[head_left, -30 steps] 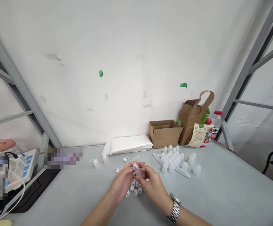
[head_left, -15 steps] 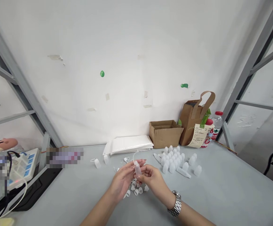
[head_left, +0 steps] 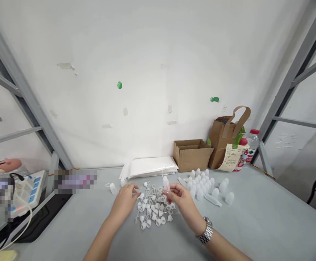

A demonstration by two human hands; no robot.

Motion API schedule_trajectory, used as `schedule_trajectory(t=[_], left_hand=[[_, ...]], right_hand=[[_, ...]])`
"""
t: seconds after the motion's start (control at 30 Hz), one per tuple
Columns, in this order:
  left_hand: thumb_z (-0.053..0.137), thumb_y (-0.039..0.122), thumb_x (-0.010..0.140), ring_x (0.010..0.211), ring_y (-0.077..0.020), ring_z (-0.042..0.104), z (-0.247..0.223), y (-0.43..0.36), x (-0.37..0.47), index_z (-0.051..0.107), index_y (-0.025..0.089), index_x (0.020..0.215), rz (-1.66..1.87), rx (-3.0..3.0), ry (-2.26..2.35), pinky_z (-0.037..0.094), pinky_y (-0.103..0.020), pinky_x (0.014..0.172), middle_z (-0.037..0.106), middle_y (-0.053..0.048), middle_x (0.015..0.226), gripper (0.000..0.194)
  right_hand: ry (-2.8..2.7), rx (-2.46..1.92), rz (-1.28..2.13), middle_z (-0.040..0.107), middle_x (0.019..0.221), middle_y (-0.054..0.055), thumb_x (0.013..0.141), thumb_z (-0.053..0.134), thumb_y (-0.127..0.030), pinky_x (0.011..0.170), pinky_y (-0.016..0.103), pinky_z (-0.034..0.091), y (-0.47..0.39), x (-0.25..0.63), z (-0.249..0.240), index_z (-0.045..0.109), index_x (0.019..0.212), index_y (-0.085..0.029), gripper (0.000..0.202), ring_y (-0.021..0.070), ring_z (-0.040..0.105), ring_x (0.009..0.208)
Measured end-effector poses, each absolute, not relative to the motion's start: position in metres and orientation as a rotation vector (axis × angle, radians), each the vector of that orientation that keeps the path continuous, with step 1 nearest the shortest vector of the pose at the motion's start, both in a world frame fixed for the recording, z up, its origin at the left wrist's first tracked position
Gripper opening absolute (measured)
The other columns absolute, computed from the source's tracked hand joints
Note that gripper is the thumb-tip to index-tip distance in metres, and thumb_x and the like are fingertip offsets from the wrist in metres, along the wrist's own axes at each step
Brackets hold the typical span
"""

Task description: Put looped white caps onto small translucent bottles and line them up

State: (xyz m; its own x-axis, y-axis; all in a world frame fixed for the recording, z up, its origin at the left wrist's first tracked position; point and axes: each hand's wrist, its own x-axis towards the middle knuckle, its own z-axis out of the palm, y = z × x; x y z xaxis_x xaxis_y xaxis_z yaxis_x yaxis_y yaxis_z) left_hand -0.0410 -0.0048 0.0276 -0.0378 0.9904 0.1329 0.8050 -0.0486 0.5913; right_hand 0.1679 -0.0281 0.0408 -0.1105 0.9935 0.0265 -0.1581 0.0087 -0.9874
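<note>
Right hand: and the right hand point(head_left: 175, 194) has one small translucent bottle point(head_left: 166, 184) pinched in its fingers, nearly upright, above the far right edge of the caps, strap sticking up.
Left hand: thumb and forefinger parted, the left hand point(head_left: 125, 197) hovers at the pile's left edge.
Caps: dozens of white caps point(head_left: 154, 208) with loops, heaped between the hands, too tangled to count.
Strapped bottles: two at left, a clear one point(head_left: 113, 188) and another point(head_left: 123, 182) partly behind the left hand.
Bottle cluster: right of the right hand, roughly twenty packed bottles point(head_left: 200, 185), overlapping, no exact count; one lying bottle point(head_left: 213, 200) points outward.
Back row: one stack of white envelopes point(head_left: 152, 166), one open cardboard box point(head_left: 193, 159), one paper bag point(head_left: 219, 141), one red-capped water bottle point(head_left: 252, 143), all along the wall, blocking the desk's point(head_left: 92, 217) back edge.
Far left: one power strip point(head_left: 32, 192).
</note>
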Motion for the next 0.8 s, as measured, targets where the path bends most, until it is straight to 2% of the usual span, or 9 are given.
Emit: schedule_trajectory(t=[0.23, 0.43, 0.63, 0.8], left_hand=[[0.048, 0.030, 0.074, 0.089, -0.0265, 0.053, 0.014, -0.007, -0.028, 0.060, 0.018, 0.086, 0.538, 2.064, 2.030, 0.038, -0.032, 0.073, 0.059, -0.009, 0.086, 0.020], [0.047, 0.027, 0.076, 0.091, -0.0266, 0.052, 0.008, -0.005, -0.022, 0.061, 0.018, 0.084, 0.532, 2.141, 2.020, 0.037, -0.034, 0.078, 0.059, -0.010, 0.087, 0.019], [0.049, 0.030, 0.074, 0.097, -0.0266, 0.053, 0.010, -0.002, -0.021, 0.058, 0.019, 0.083, 0.868, 2.031, 1.894, 0.036, -0.038, 0.084, 0.062, -0.010, 0.094, 0.016], [0.054, 0.039, 0.072, 0.082, -0.0224, 0.061, 0.019, -0.002, -0.019, 0.054, 0.020, 0.079, 1.222, 1.611, 1.678, 0.043, -0.035, 0.077, 0.066, -0.006, 0.080, 0.020]], right_hand=[[-1.198, -1.008, 1.393, 0.063, 0.067, 0.000, 0.055, 0.072, -0.050, 0.053, 0.025, 0.044, -0.030, 0.162, 0.035, 0.061, 0.073, -0.016, 0.040, 0.0118, 0.054, 0.054], [-1.184, -0.964, 1.447, 0.062, 0.065, -0.001, 0.055, 0.075, -0.043, 0.055, 0.023, 0.042, -0.032, 0.161, 0.035, 0.060, 0.074, -0.016, 0.036, 0.0105, 0.053, 0.057], [-1.192, -0.965, 1.444, 0.062, 0.065, -0.002, 0.056, 0.074, -0.042, 0.056, 0.023, 0.042, -0.034, 0.162, 0.039, 0.060, 0.073, -0.016, 0.034, 0.0108, 0.053, 0.057], [-1.247, -0.978, 1.403, 0.063, 0.070, 0.001, 0.063, 0.069, -0.042, 0.060, 0.026, 0.043, -0.032, 0.162, 0.033, 0.059, 0.078, -0.016, 0.032, 0.0135, 0.055, 0.063]])
